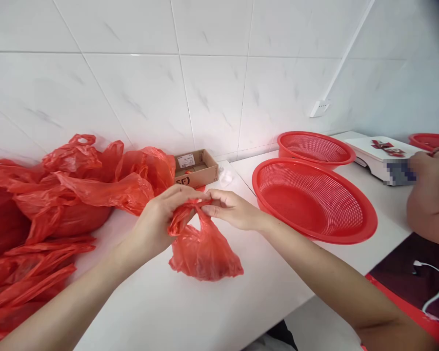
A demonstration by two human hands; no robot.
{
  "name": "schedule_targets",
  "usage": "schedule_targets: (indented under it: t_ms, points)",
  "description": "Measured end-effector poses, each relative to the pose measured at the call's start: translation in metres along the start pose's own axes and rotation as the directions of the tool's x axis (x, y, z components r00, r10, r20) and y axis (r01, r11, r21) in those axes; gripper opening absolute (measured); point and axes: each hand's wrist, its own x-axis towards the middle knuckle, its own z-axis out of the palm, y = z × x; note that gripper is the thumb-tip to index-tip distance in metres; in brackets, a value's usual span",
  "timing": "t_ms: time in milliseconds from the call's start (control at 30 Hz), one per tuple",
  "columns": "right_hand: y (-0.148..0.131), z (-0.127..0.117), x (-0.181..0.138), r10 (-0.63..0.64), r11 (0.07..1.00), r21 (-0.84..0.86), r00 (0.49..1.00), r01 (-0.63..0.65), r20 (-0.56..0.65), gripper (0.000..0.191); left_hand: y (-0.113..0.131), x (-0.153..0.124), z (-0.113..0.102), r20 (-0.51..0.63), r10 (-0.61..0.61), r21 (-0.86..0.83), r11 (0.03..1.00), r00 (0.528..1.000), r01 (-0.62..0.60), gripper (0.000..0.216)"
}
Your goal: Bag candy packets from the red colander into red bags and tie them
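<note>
1. The small red plastic bag is in front of me over the white table, its filled lower part sagging below my fingers; I cannot tell whether it rests on the surface.
2. My left hand is closed on its gathered top, with red film bunched by the palm.
3. My right hand pinches the same twisted top between thumb and fingers, meeting my left fingertips.
4. Just beyond my hands sits an open cardboard box.
5. On my left is a heap of red bags.
6. On my right are a front red basket and a rear red basket.
7. Farther right, small red packets lie on a white scale, with another person's hand beside it.
</note>
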Motion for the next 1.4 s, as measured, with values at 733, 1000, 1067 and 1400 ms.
schedule_targets:
  t_ms: [733, 1000, 1067, 1400]
  points:
    - [0.119, 0.018, 0.026, -0.047, 0.646, -0.666, 0.852, -0.373, -0.522, 0.023, -0.076, -0.022, 0.089, -0.355, -0.568, -0.190, 0.822, 0.743, 0.537, 0.052]
    - [0.141, -0.001, 0.027, -0.028, 0.690, -0.605, 0.820, -0.398, -0.571, 0.005, -0.108, -0.031, 0.099, -0.432, -0.589, 0.130, 0.709, 0.683, 0.693, 0.041]
    - [0.142, -0.010, 0.025, -0.020, 0.715, -0.565, 0.796, -0.412, -0.605, 0.005, -0.116, -0.034, 0.095, -0.401, -0.593, 0.212, 0.682, 0.699, 0.700, 0.040]
    - [0.161, -0.023, 0.022, -0.021, 0.635, -0.609, 0.778, -0.475, -0.628, 0.008, -0.137, -0.035, 0.098, -0.232, -0.598, 0.440, 0.639, 0.768, 0.631, 0.047]
